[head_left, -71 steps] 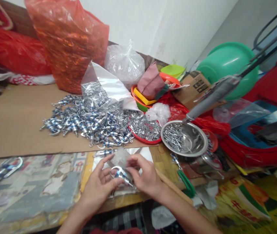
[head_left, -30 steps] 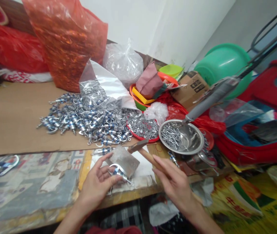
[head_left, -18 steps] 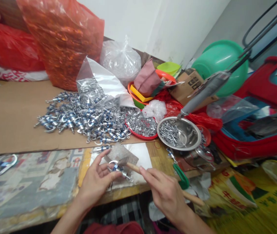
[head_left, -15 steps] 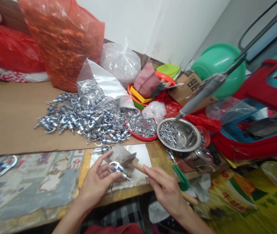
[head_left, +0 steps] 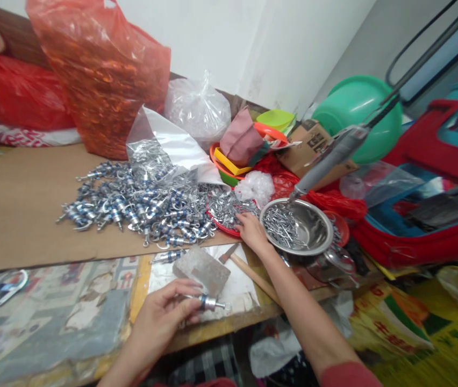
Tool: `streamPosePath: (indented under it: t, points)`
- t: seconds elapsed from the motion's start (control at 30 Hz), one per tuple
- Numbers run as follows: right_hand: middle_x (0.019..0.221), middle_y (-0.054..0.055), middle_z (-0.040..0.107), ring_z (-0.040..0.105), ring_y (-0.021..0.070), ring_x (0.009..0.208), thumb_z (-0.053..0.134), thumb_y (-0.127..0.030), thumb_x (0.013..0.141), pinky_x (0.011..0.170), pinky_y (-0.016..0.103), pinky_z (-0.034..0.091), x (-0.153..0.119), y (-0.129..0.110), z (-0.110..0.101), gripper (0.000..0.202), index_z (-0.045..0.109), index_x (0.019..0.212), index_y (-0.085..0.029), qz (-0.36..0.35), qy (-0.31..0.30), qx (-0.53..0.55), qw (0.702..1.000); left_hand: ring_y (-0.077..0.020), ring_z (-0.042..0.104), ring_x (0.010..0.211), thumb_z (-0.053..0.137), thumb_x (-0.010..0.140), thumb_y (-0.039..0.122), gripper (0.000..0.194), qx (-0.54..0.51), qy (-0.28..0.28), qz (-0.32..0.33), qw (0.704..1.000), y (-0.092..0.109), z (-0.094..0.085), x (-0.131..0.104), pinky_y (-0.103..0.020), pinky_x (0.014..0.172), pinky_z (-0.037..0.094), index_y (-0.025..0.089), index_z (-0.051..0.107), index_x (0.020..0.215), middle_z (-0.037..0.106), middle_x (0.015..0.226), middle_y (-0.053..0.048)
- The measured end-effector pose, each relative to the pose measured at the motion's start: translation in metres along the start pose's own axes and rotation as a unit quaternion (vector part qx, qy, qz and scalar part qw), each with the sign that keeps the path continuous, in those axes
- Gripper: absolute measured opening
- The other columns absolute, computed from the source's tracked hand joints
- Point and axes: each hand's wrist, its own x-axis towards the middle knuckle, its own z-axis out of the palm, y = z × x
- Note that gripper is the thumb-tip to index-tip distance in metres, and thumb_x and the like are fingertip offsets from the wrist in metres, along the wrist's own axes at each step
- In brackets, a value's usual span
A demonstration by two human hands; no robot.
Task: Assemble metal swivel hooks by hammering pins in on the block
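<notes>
My left hand [head_left: 168,309] grips a blue-and-silver metal swivel [head_left: 210,302], its ringed end pointing right. Fingers cover its other end. Just beyond it, a grey metal block [head_left: 201,269] lies on white paper. A hammer [head_left: 253,276] with a wooden handle rests right of the block, its handle passing toward my right forearm. My right hand [head_left: 252,231] is stretched out to the red tray [head_left: 226,230] of small silver metal pieces [head_left: 229,208]. Its fingertips are among the pieces at the tray's near right edge, fingers slightly apart. Another swivel [head_left: 167,256] lies left of the block.
A heap of blue-and-silver swivels [head_left: 132,207] covers the cardboard [head_left: 15,215]. A steel bowl [head_left: 317,236] with metal pins stands right of the tray, a grey powered driver [head_left: 329,161] hanging over it. Plastic bags, including a large orange one [head_left: 104,80], line the back.
My right hand has let go of the hammer, which now lies on the table, and has moved forward to the red tray. My left hand keeps the swivel, now nearer me, off the block.
</notes>
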Motion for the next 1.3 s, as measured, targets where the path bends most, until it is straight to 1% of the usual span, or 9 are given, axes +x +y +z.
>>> streamPosePath:
  t: [0.13,0.27,0.4,0.57,0.73,0.83,0.93,1.13,1.3]
  points:
    - [0.081,0.008,0.06,0.057,0.0192,0.078,0.052,-0.014,0.075,0.068,0.028,0.04,0.027,-0.001,0.015,0.015,0.067,0.075,-0.018,0.012,-0.019,-0.032,0.999,-0.0215,0.062,0.078,0.063,0.062,0.03,0.013,0.067,0.012,0.051,0.996,0.004,-0.008,0.001,-0.029,0.07,0.048,0.019,0.069,0.06,0.07,0.084,-0.006]
    - [0.084,0.008,0.059,0.055,0.0197,0.083,0.048,-0.016,0.079,0.07,0.028,0.038,0.023,0.001,0.012,0.016,0.064,0.079,-0.018,0.017,-0.003,-0.037,0.999,-0.0212,0.063,0.073,0.063,0.063,0.029,0.013,0.077,0.045,0.037,0.995,0.005,-0.011,0.005,-0.029,0.07,0.047,0.02,0.071,0.07,0.072,0.074,-0.004]
    - [0.087,0.007,0.059,0.053,0.0189,0.087,0.044,-0.015,0.081,0.074,0.027,0.037,0.012,-0.002,-0.003,0.017,0.061,0.081,-0.017,0.0,0.013,-0.015,1.0,-0.0208,0.064,0.075,0.063,0.064,0.029,0.015,0.087,0.025,0.036,0.995,0.002,-0.008,0.009,-0.028,0.07,0.047,0.019,0.07,0.074,0.072,0.076,-0.004]
    - [0.08,0.001,0.06,0.054,0.0118,0.077,0.045,-0.017,0.083,0.07,0.02,0.039,-0.016,-0.032,-0.031,0.014,0.058,0.077,-0.018,-0.079,-0.014,0.069,0.994,-0.02,0.064,0.075,0.064,0.065,0.032,0.019,0.098,0.024,0.039,0.994,0.001,-0.006,0.013,-0.028,0.073,0.047,0.019,0.068,0.077,0.072,0.077,-0.003]
    - [0.073,0.001,0.059,0.053,0.0117,0.072,0.05,-0.015,0.08,0.067,0.022,0.04,-0.06,-0.07,-0.053,0.01,0.059,0.075,-0.016,-0.211,-0.069,0.248,0.943,-0.0203,0.064,0.077,0.063,0.064,0.037,0.042,0.083,0.029,0.033,0.996,0.001,-0.003,0.015,-0.031,0.074,0.048,0.018,0.062,0.102,0.072,0.084,-0.004]
    - [0.072,0.002,0.06,0.053,0.0133,0.072,0.05,-0.014,0.08,0.069,0.024,0.04,-0.077,-0.08,-0.055,0.012,0.061,0.075,-0.016,-0.235,-0.093,0.265,0.931,-0.0198,0.064,0.079,0.062,0.066,0.037,0.031,0.121,0.034,0.064,0.99,0.0,-0.003,0.016,-0.029,0.074,0.048,0.021,0.067,0.092,0.072,0.085,-0.002]
    - [0.073,0.003,0.062,0.055,0.0137,0.072,0.051,-0.015,0.079,0.07,0.025,0.041,-0.086,-0.084,-0.049,0.013,0.063,0.073,-0.016,-0.199,-0.097,0.318,0.922,-0.0183,0.064,0.074,0.061,0.068,0.036,0.019,0.153,0.028,0.093,0.983,-0.001,-0.004,0.015,-0.026,0.07,0.049,0.022,0.07,0.077,0.072,0.077,0.0]
    - [0.06,0.0,0.062,0.056,0.0111,0.061,0.062,-0.022,0.072,0.066,0.022,0.043,-0.095,-0.091,-0.038,0.012,0.065,0.062,-0.017,-0.057,-0.087,0.453,0.886,-0.0183,0.065,0.072,0.062,0.065,0.03,0.013,0.198,0.068,0.126,0.97,0.002,0.0,0.011,-0.025,0.07,0.05,0.024,0.072,0.072,0.073,0.075,0.0]
    - [0.057,0.001,0.063,0.056,0.0116,0.056,0.062,-0.023,0.07,0.056,0.022,0.044,-0.099,-0.093,-0.037,0.013,0.066,0.06,-0.015,0.036,-0.107,0.525,0.844,-0.0168,0.066,0.071,0.061,0.066,0.027,0.013,0.2,0.025,0.148,0.968,0.007,0.001,0.007,-0.022,0.069,0.05,0.026,0.072,0.073,0.073,0.075,0.002]
